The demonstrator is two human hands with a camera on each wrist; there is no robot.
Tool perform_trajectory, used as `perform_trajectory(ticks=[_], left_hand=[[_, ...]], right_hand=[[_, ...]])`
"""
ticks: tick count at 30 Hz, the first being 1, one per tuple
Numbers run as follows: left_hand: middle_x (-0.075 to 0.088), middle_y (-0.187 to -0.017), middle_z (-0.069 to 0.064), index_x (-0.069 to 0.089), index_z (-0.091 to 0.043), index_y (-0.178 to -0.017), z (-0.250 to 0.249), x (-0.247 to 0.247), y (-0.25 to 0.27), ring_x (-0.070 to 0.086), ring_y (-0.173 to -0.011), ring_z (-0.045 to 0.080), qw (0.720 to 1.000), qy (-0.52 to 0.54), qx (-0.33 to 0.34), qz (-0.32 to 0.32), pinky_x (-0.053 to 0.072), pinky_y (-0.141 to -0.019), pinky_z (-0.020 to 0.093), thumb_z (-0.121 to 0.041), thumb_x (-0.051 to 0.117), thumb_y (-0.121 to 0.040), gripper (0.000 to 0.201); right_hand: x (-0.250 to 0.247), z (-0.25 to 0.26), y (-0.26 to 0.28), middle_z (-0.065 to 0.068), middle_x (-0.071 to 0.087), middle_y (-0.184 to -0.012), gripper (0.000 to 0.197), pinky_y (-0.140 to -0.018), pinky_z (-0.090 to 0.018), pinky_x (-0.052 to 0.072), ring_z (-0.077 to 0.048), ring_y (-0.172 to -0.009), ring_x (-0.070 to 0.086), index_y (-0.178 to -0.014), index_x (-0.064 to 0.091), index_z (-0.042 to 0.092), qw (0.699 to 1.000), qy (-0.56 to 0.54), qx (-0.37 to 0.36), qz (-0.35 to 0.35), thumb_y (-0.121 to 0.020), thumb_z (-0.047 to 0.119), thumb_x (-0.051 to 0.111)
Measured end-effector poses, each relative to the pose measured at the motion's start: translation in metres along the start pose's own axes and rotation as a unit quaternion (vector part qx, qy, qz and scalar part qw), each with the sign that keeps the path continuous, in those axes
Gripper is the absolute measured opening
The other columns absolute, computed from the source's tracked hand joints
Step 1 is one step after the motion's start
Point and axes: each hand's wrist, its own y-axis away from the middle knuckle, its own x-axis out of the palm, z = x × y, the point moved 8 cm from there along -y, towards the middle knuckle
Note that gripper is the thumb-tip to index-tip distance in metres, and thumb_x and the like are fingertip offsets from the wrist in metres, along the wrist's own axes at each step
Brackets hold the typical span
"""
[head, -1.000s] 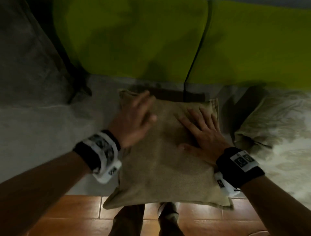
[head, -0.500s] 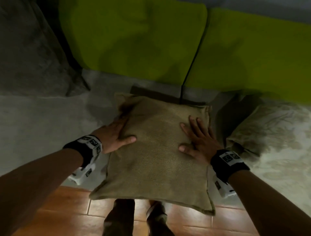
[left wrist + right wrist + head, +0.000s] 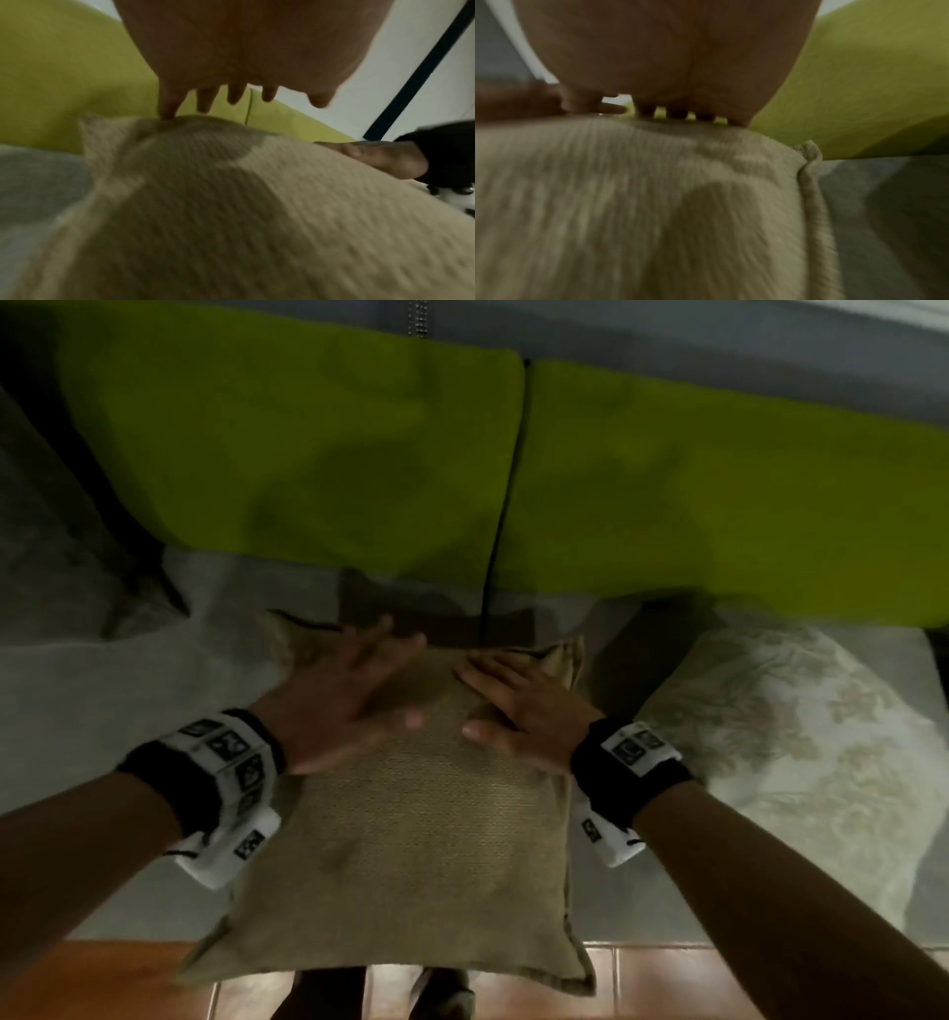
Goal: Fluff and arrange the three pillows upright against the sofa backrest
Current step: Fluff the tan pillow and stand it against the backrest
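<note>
A tan woven pillow (image 3: 411, 839) lies flat on the grey sofa seat (image 3: 102, 690), its near edge hanging over the floor. My left hand (image 3: 349, 695) lies flat with straight fingers on its far left part. My right hand (image 3: 518, 706) presses flat on its far right part. In the left wrist view the left fingers (image 3: 167, 107) touch the pillow (image 3: 231, 223) near its top. The right wrist view shows the right fingers (image 3: 677, 113) on the pillow (image 3: 628, 203). A pale floral pillow (image 3: 801, 762) lies to the right. A grey pillow (image 3: 61, 536) leans at the far left.
The lime-green backrest cushions (image 3: 308, 454) stand behind the pillows, split by a dark seam (image 3: 506, 495). Brown floor tiles (image 3: 102, 983) run along the sofa's front edge, and the person's legs (image 3: 369, 999) stand there below the tan pillow.
My left hand has moved from the pillow's left side up onto its top face, flat again. The right hand stayed pressed on the right part. The pillow has shifted slightly.
</note>
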Motion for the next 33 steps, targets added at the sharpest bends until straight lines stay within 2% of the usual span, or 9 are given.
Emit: perform_trajectory(ticks=[2, 7, 10, 14, 19, 24, 27, 30, 33], left_hand=[[-0.014, -0.167, -0.01, -0.018, -0.058, -0.148, 0.008, 0.029, -0.009, -0.006, -0.154, 0.026, 0.995, -0.07, -0.028, 0.07, 0.009, -0.121, 0.061, -0.097, 0.022, -0.073, 0.094], [-0.017, -0.167, -0.008, -0.03, -0.057, -0.144, 0.039, 0.043, -0.011, -0.007, -0.154, 0.027, 0.989, -0.114, -0.056, 0.072, 0.004, -0.119, 0.063, -0.101, 0.012, -0.065, 0.099], [-0.022, -0.165, -0.007, -0.033, -0.057, -0.141, 0.039, 0.043, -0.011, -0.011, -0.154, 0.027, 0.99, -0.11, -0.051, 0.077, 0.002, -0.119, 0.065, -0.101, 0.015, -0.066, 0.099], [-0.025, -0.165, -0.006, -0.032, -0.057, -0.142, 0.039, 0.042, -0.004, -0.015, -0.153, 0.029, 0.992, -0.101, -0.035, 0.062, 0.001, -0.119, 0.066, -0.101, 0.014, -0.065, 0.1], [-0.024, -0.165, -0.006, -0.029, -0.056, -0.145, 0.04, 0.047, 0.01, -0.015, -0.153, 0.032, 0.995, -0.086, -0.033, 0.043, 0.001, -0.119, 0.064, -0.1, 0.018, -0.066, 0.102], [-0.014, -0.168, -0.005, -0.025, -0.055, -0.147, 0.042, 0.045, 0.012, -0.005, -0.154, 0.032, 0.994, -0.09, -0.022, 0.05, 0.002, -0.121, 0.06, -0.096, 0.016, -0.072, 0.095], [0.02, -0.166, -0.003, 0.011, -0.045, -0.157, 0.055, 0.008, 0.003, 0.022, -0.15, 0.023, 0.998, 0.029, -0.051, 0.004, 0.018, -0.122, 0.045, -0.084, 0.015, -0.087, 0.08], [0.043, -0.153, 0.014, 0.035, -0.02, -0.153, 0.104, -0.037, -0.015, 0.043, -0.137, 0.032, 0.982, 0.081, -0.127, -0.112, 0.032, -0.113, 0.039, -0.054, 0.036, -0.1, 0.064], [0.039, -0.156, 0.018, 0.031, -0.013, -0.156, 0.141, -0.045, -0.029, 0.04, -0.139, 0.038, 0.981, 0.009, -0.189, -0.038, 0.032, -0.114, 0.043, -0.051, 0.045, -0.099, 0.07]], right_hand=[[0.014, -0.027, 0.003, 0.013, 0.007, -0.171, 0.079, -0.126, -0.052, 0.011, -0.018, -0.157, 0.008, -0.157, 0.005, 0.053, 0.997, -0.034, 0.065, 0.015, -0.089, 0.087, 0.024], [0.021, -0.081, 0.027, 0.007, 0.017, -0.17, 0.079, -0.122, -0.055, 0.012, -0.027, -0.155, 0.016, -0.158, 0.02, 0.05, 0.967, -0.129, 0.214, 0.055, -0.088, 0.087, 0.022], [0.001, -0.094, 0.018, -0.004, 0.024, -0.168, 0.069, -0.122, -0.051, 0.02, -0.035, -0.153, 0.022, -0.159, 0.025, 0.035, 0.945, -0.199, 0.256, -0.051, -0.101, 0.07, 0.025], [-0.017, -0.124, 0.017, -0.016, 0.041, -0.158, 0.072, -0.113, -0.043, 0.038, -0.039, -0.142, 0.042, -0.159, 0.025, 0.024, 0.842, -0.346, 0.373, -0.181, -0.1, 0.049, 0.057], [-0.045, -0.141, 0.011, -0.015, 0.069, -0.124, 0.034, -0.091, -0.036, 0.053, -0.037, -0.116, 0.064, -0.126, 0.071, 0.021, 0.882, -0.208, 0.374, -0.196, -0.092, 0.029, 0.069], [-0.046, -0.137, 0.009, -0.017, 0.065, -0.126, 0.032, -0.081, -0.032, 0.046, -0.039, -0.111, 0.063, -0.124, 0.067, 0.021, 0.881, -0.203, 0.386, -0.184, -0.095, 0.028, 0.059], [-0.049, -0.127, 0.0, -0.009, 0.066, -0.119, 0.028, -0.082, -0.031, 0.047, -0.029, -0.104, 0.063, -0.121, 0.064, 0.024, 0.885, -0.247, 0.339, -0.203, -0.094, 0.033, 0.064], [-0.051, -0.12, -0.008, -0.007, 0.071, -0.112, 0.042, -0.085, -0.035, 0.056, -0.025, -0.099, 0.071, -0.131, 0.06, 0.027, 0.9, -0.275, 0.299, -0.155, -0.091, 0.032, 0.072], [-0.05, -0.115, -0.014, -0.012, 0.076, -0.109, 0.026, -0.092, -0.045, 0.057, -0.03, -0.101, 0.072, -0.117, 0.075, 0.016, 0.943, -0.175, 0.274, -0.068, -0.097, 0.03, 0.067]])
